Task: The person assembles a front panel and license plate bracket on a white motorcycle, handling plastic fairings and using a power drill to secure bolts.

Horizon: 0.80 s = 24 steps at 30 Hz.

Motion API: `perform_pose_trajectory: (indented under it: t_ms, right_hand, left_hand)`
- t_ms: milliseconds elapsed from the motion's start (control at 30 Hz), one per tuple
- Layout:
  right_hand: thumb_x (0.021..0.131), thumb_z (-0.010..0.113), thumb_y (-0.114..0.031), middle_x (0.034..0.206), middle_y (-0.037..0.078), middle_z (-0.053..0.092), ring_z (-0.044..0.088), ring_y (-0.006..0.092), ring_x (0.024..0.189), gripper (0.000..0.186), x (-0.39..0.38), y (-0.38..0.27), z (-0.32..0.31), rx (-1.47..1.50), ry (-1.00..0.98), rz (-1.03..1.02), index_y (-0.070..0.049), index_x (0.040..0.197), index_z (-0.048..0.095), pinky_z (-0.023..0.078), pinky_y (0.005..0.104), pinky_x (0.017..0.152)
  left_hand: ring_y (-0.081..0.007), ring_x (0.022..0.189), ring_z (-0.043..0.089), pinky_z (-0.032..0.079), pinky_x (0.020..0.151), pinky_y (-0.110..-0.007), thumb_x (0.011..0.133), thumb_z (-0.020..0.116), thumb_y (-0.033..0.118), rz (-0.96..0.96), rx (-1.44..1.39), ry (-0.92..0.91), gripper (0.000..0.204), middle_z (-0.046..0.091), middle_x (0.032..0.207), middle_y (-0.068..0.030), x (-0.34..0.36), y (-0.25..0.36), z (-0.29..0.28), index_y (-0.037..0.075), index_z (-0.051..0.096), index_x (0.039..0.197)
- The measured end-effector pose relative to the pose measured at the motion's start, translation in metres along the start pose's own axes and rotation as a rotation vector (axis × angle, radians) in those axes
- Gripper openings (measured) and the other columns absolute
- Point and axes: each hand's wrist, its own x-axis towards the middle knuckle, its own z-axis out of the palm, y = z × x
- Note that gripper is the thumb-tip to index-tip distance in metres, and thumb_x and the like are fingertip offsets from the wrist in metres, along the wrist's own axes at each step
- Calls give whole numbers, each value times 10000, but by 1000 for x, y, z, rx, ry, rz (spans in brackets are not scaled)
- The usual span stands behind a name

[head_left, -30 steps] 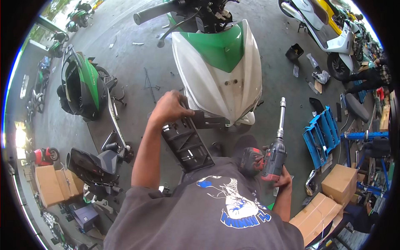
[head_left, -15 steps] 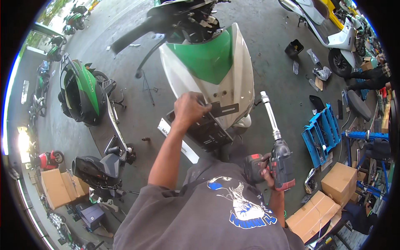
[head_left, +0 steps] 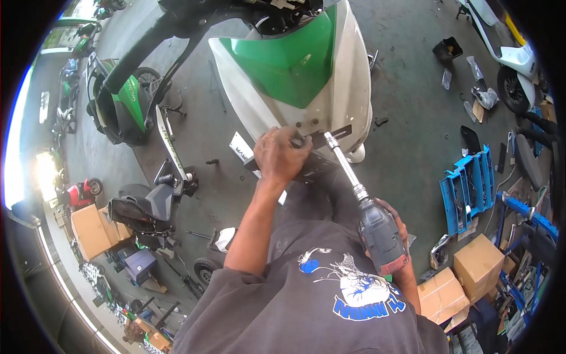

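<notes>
My left hand (head_left: 282, 154) is closed on a black slotted metal bracket (head_left: 338, 136) at the lower front of a scooter's green and white front panel (head_left: 283, 68). Two dark bolt holes or fasteners (head_left: 306, 123) show on the panel just above the bracket. In my right hand (head_left: 396, 221) is a black and red cordless impact driver (head_left: 380, 229). A long silver socket extension (head_left: 346, 163) points from it up and left, its tip close to the bracket's slotted arm. Whether the tip touches is hard to tell. A white plate (head_left: 240, 146) lies partly behind my left hand.
The scooter's black handlebar (head_left: 132, 56) reaches out at upper left. A green and black scooter body (head_left: 121, 106) stands on the left. On the right are a blue frame-like part (head_left: 469, 189), cardboard boxes (head_left: 479, 262), a black bin (head_left: 448, 49) and a white scooter (head_left: 513, 59).
My right hand has raised the impact driver and swung its socket tip leftward to the bracket. My left hand still holds the bracket. The view has shifted closer to the front panel.
</notes>
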Motion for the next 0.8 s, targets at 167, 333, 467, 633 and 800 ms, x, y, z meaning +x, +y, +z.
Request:
perform_pose_trajectory:
  t_ms: [167, 333, 467, 633, 800]
  right_hand:
    - [587, 934, -309, 937, 49, 695, 676, 121, 788, 1011, 23, 4, -8, -91, -97, 24, 22, 1406, 442, 552, 251, 760]
    - [921, 609, -120, 1132, 117, 685, 709, 213, 854, 459, 41, -44, 11, 203, 54, 280, -53, 1366, 520, 588, 325, 753]
    - [894, 638, -114, 1139, 119, 682, 706, 215, 871, 489, 54, -35, 22, -23, 87, 142, -57, 1365, 517, 585, 326, 767]
    - [862, 673, -107, 1148, 121, 678, 702, 217, 892, 528, 96, -31, 55, -202, -63, -132, -62, 1363, 514, 581, 328, 784]
    - [829, 709, -100, 1158, 123, 674, 698, 219, 912, 569, 124, -37, 58, -220, -148, -260, -67, 1361, 510, 577, 329, 801]
  left_hand:
    - [-282, 700, 641, 490, 675, -383, 695, 794, 363, -41, -56, -38, 288, 650, 689, -88, 11, -2, 6, 88, 726, 746]
    - [-304, 711, 650, 506, 663, -426, 697, 775, 369, -63, -239, -55, 286, 665, 727, -92, 13, -12, -11, 98, 691, 726]
    - [-358, 804, 654, 503, 736, -477, 627, 791, 232, -116, -188, -181, 206, 671, 803, -162, 1, -31, 22, 84, 703, 740]
    - [-344, 620, 616, 494, 602, -424, 522, 689, 168, 149, -383, 503, 106, 612, 627, -101, -10, -49, 100, 148, 605, 582]
    - [-267, 499, 502, 380, 458, -406, 650, 771, 122, 251, -433, 402, 322, 516, 549, -106, -3, -62, 98, 90, 463, 560]
